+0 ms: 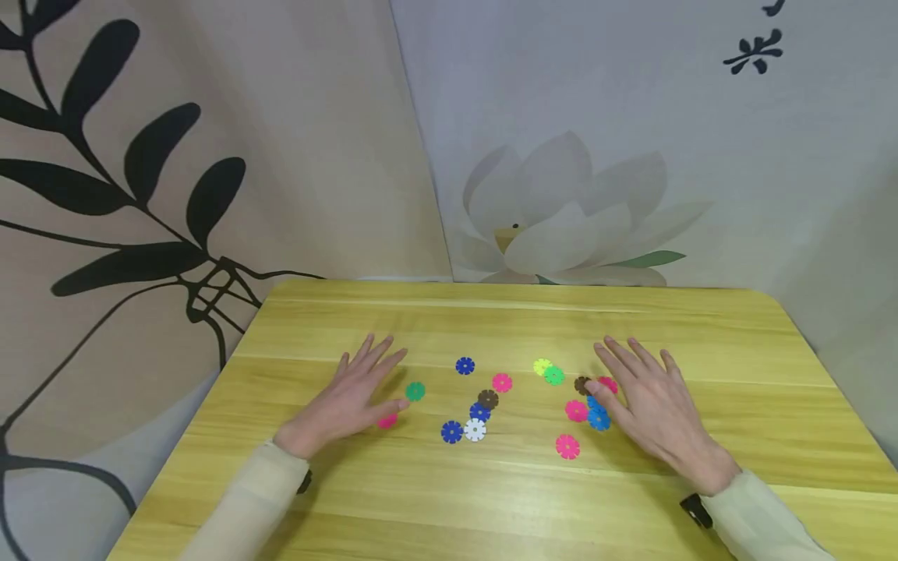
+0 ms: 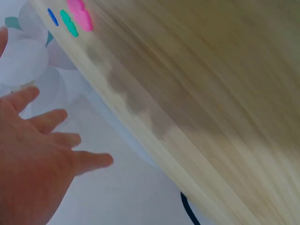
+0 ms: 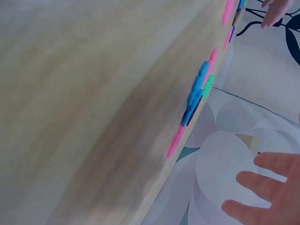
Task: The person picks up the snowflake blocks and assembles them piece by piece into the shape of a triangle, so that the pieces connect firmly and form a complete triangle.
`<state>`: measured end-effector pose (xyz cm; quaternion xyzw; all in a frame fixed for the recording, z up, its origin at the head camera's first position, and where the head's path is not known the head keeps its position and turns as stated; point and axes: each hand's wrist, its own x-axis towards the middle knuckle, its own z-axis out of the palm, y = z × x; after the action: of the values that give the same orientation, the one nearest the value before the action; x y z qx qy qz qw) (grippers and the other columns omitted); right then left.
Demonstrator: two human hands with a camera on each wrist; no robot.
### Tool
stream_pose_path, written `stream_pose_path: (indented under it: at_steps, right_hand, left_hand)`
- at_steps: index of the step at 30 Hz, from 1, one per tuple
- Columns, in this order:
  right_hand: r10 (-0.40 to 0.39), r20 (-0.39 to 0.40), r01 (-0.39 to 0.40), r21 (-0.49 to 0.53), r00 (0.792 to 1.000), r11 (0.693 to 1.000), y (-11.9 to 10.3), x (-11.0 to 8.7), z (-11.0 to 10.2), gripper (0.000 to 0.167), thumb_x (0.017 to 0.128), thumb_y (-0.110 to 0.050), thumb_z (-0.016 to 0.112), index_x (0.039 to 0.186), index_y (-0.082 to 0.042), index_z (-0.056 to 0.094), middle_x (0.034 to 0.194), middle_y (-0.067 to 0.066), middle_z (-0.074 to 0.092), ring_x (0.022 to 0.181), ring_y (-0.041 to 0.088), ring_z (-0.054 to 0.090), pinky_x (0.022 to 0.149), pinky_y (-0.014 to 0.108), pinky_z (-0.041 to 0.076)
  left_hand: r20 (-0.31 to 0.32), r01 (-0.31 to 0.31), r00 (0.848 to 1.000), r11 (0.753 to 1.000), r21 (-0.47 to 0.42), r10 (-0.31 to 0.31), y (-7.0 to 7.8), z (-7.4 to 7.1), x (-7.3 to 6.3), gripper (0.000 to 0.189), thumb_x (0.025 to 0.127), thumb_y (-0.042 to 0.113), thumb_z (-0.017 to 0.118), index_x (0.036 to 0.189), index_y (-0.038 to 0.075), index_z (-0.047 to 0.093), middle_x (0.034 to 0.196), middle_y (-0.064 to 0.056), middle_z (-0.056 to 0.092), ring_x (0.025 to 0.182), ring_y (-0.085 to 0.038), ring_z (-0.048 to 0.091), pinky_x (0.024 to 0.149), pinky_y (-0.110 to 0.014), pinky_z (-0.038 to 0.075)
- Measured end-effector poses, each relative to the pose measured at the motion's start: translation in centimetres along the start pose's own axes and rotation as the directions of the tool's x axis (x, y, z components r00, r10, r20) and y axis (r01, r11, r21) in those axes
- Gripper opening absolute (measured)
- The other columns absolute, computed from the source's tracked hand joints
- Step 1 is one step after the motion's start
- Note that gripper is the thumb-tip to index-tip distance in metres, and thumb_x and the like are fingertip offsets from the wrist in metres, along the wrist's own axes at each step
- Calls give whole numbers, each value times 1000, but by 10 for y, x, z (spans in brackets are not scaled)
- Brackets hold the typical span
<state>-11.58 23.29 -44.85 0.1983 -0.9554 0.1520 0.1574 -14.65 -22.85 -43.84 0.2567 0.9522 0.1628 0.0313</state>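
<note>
"Both spread?"
"Left hand (image 1: 351,397), right hand (image 1: 662,413): fingers straight, holding nothing. I see discs (image 1: 497,386) lower centre, head view."
"Obstructions?"
"Left thumb (image 1: 388,408) part-hides a pink disc (image 1: 387,422); wrist views miss the white disc (image 1: 468,431)."

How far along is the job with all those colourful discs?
Looks done: the discs lie spread on the table, some overlapping. In hand: nothing; the left hand and right hand hover open above. To do: maybe sorting or gathering, since pinks, blues and other colours lie mixed.
</note>
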Motion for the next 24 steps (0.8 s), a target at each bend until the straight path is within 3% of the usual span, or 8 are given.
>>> stream_pose_path:
  at_steps: [12, 19, 24]
  right_hand:
    - [-12, 61, 12, -10, 998, 1000, -3, -6, 3, 63, 104, -48, 57, 150, -5, 53, 154, 19, 50, 140, 49, 43, 109, 76, 27]
    - [-19, 68, 21, -23, 998, 1000, -4, -8, 5, 62, 104, -48, 56, 149, -5, 54, 155, 19, 50, 140, 48, 44, 109, 75, 28]
    - [-23, 66, 24, -14, 998, 1000, -4, -9, 4, 62, 104, -48, 56, 149, -5, 54, 155, 19, 50, 140, 47, 45, 109, 74, 29]
  left_hand:
    - [66, -79, 995, 997, 7, 79, -13, -1, -12, 65, 95, 44, 73, 148, 11, 56, 162, -19, 37, 152, -48, 22, 115, -73, 22]
    - [133, -108, 986, 994, 34, 102, -18, -1, -14, 49, 93, 39, 76, 133, 12, 69, 149, -15, 55, 140, -40, 47, 114, -60, 38]
    - [136, -145, 981, 988, 61, 136, -21, 2, -14, 40, 91, 31, 79, 126, 13, 74, 143, -14, 59, 133, -36, 53, 111, -57, 43]
